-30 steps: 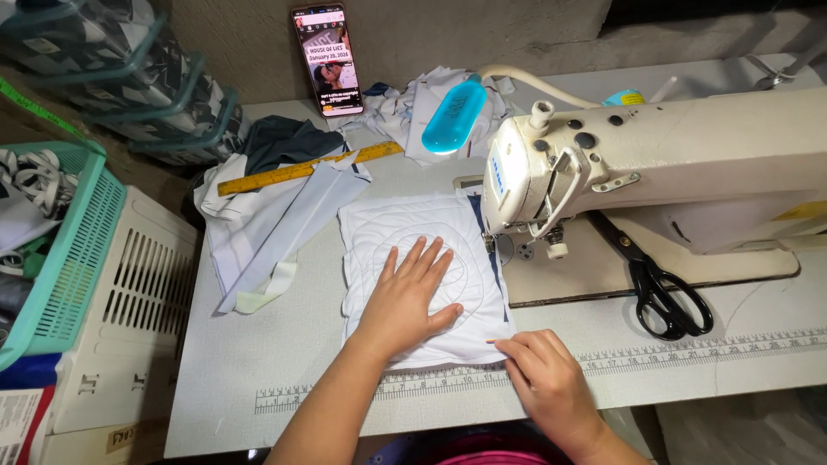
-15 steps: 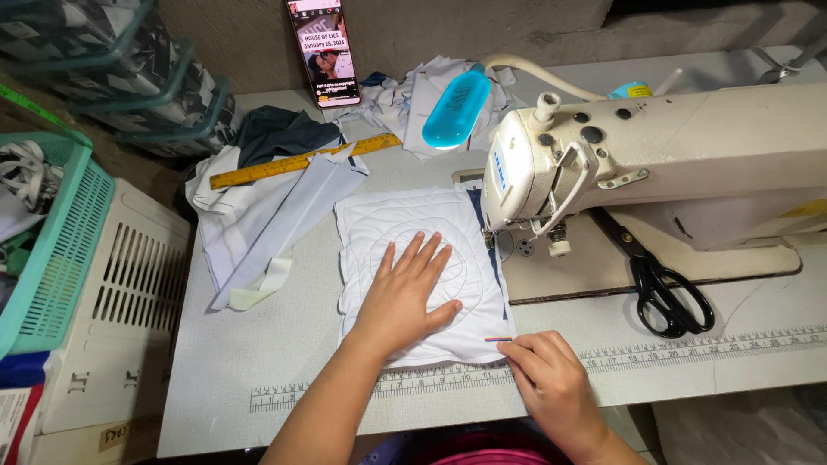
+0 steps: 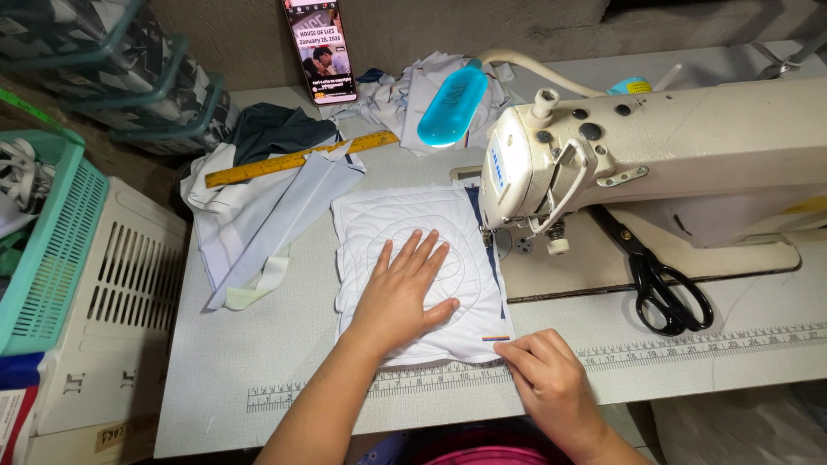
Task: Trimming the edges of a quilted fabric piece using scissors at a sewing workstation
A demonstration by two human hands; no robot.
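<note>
Not much moves between shots: the left hand (image 3: 403, 297) stays flat, fingers spread, pressing the white quilted panel (image 3: 413, 267) on the worktop (image 3: 258, 362) just left of the sewing machine (image 3: 655, 164). The right hand (image 3: 544, 372) stays curled, pinching the panel's near corner. So it's still lining up, looks like.

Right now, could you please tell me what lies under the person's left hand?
The left hand lies flat on a white quilted fabric panel with curved stitch lines, on the sewing table. The stitching beneath the palm is covered.
</note>
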